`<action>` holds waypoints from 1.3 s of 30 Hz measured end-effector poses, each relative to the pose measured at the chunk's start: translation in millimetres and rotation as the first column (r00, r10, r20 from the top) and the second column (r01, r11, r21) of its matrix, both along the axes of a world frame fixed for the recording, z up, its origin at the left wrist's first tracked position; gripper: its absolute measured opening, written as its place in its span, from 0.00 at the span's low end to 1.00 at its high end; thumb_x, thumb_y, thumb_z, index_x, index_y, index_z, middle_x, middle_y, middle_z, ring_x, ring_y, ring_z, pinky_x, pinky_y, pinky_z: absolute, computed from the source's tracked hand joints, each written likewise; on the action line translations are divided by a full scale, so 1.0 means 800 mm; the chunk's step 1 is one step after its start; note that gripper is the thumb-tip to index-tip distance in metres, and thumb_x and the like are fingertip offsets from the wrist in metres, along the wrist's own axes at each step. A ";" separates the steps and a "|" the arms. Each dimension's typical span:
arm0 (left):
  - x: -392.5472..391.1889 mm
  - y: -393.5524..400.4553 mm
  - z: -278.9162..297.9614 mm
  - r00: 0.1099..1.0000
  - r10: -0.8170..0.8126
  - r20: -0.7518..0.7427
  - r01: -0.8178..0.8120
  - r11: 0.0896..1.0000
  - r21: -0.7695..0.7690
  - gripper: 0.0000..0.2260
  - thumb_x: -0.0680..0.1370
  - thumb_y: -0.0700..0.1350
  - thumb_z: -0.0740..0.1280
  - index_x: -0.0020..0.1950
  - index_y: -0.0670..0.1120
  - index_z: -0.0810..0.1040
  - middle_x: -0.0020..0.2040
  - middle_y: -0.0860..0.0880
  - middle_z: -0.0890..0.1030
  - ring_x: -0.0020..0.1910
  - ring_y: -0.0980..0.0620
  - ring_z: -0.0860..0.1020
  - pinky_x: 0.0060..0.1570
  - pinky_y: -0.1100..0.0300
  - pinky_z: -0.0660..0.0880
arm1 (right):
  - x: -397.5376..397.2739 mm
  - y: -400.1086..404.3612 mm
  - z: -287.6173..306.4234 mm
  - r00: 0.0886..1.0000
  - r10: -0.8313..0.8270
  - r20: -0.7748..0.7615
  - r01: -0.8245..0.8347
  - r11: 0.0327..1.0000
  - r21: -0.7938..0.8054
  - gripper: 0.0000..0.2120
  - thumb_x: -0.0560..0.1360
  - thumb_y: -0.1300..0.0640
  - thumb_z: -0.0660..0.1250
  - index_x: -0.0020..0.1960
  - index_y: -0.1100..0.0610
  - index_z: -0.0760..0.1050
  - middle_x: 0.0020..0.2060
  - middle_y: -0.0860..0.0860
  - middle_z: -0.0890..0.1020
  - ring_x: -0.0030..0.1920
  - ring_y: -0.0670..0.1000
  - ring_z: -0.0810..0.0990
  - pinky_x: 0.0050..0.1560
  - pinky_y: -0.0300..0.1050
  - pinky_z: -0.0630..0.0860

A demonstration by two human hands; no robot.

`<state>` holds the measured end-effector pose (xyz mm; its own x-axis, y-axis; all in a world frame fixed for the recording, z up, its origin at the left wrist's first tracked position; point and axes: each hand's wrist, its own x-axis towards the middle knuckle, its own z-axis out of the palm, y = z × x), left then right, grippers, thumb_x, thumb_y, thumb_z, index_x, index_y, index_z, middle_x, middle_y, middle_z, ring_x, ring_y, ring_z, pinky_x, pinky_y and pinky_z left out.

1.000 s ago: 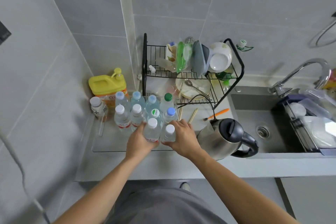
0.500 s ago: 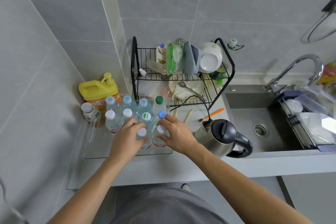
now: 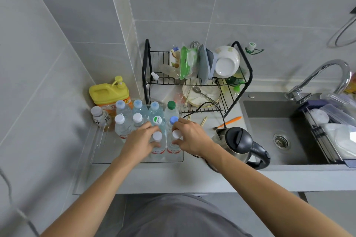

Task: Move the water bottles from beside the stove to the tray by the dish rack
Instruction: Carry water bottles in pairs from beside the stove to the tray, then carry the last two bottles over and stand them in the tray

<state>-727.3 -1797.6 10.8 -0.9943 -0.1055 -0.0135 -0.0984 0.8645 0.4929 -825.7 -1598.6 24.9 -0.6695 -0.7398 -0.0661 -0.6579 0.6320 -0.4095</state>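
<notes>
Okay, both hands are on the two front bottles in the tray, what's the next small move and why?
Probably let go and draw both hands back. The two front bottles, one at the left hand and one at the right hand, already stand upright inside the clear tray beside the dish rack, tucked against the other bottles, so they seem placed.

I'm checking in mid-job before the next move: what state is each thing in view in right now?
Left hand: holds the white-capped front bottle, which stands upright in the tray.
Right hand: holds the neighbouring front bottle, also upright.
Other bottles: upright, capped, grouped at the back of the tray.
Clear tray: flat on the counter, left part bare.
Kettle: lid shut.
Faucet: no water running.
</notes>
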 end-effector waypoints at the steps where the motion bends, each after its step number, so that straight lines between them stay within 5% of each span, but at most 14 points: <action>1: 0.000 0.000 -0.001 1.000 0.007 -0.001 -0.007 1.000 0.006 0.17 0.71 0.48 0.81 0.55 0.48 0.81 0.48 0.54 0.74 0.47 0.45 0.79 0.41 0.46 0.77 | 0.000 -0.001 0.000 1.000 0.005 0.001 -0.005 1.000 0.005 0.18 0.73 0.51 0.78 0.58 0.56 0.77 0.57 0.52 0.79 0.52 0.60 0.81 0.49 0.51 0.75; 12: 0.012 0.005 0.006 0.995 0.096 0.025 -0.096 0.995 0.001 0.16 0.72 0.47 0.81 0.55 0.48 0.80 0.50 0.52 0.75 0.49 0.45 0.79 0.42 0.49 0.74 | 0.005 -0.009 -0.003 1.000 0.015 0.013 -0.014 1.000 -0.021 0.17 0.74 0.53 0.77 0.58 0.56 0.76 0.56 0.53 0.78 0.53 0.60 0.80 0.50 0.51 0.75; 19: 0.023 0.022 0.029 0.982 0.176 0.069 -0.172 0.983 -0.061 0.24 0.73 0.53 0.78 0.67 0.54 0.76 0.58 0.53 0.79 0.57 0.44 0.82 0.46 0.49 0.79 | 0.022 -0.003 -0.004 0.999 -0.036 0.029 0.038 0.998 -0.040 0.19 0.76 0.50 0.74 0.63 0.53 0.73 0.61 0.51 0.74 0.60 0.58 0.75 0.53 0.56 0.79; 23: 0.005 0.041 0.073 0.954 0.268 -0.132 -0.282 0.955 -0.096 0.20 0.75 0.60 0.69 0.63 0.53 0.77 0.51 0.52 0.80 0.55 0.45 0.81 0.41 0.48 0.80 | 0.022 0.013 0.015 0.997 -0.080 0.015 0.081 0.994 -0.075 0.23 0.78 0.45 0.71 0.68 0.52 0.71 0.61 0.50 0.74 0.59 0.56 0.74 0.55 0.53 0.78; 27: -0.033 0.062 0.116 0.942 0.183 -0.281 -0.234 0.959 -0.160 0.18 0.76 0.56 0.70 0.62 0.49 0.79 0.52 0.49 0.80 0.56 0.42 0.77 0.40 0.49 0.77 | 0.009 0.045 0.055 0.979 -0.172 -0.108 0.157 0.979 -0.134 0.21 0.78 0.43 0.69 0.66 0.52 0.73 0.59 0.50 0.75 0.58 0.56 0.73 0.55 0.53 0.77; 32: -0.078 0.093 0.146 0.967 -0.008 -0.254 -0.055 0.970 -0.238 0.25 0.77 0.57 0.71 0.71 0.48 0.77 0.61 0.47 0.78 0.62 0.41 0.74 0.57 0.43 0.78 | 0.011 0.114 0.099 0.875 -0.423 -0.235 0.392 0.904 -0.170 0.22 0.79 0.39 0.62 0.66 0.52 0.73 0.59 0.50 0.74 0.60 0.55 0.72 0.59 0.52 0.75; 39: -0.122 0.217 0.172 0.893 -0.346 -0.289 0.292 0.932 -0.213 0.27 0.79 0.57 0.68 0.76 0.50 0.72 0.71 0.47 0.75 0.71 0.43 0.69 0.68 0.43 0.73 | 0.086 0.267 0.124 0.570 -0.782 -0.251 0.742 0.621 -0.251 0.24 0.80 0.39 0.62 0.71 0.51 0.73 0.70 0.51 0.72 0.73 0.57 0.66 0.72 0.57 0.69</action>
<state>-824.5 -1624.4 148.7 -0.9232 0.2441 0.2969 0.3337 0.8924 0.3039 -756.9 -1385.2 124.2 -0.9542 0.0668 0.2916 -0.0501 0.9252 -0.3761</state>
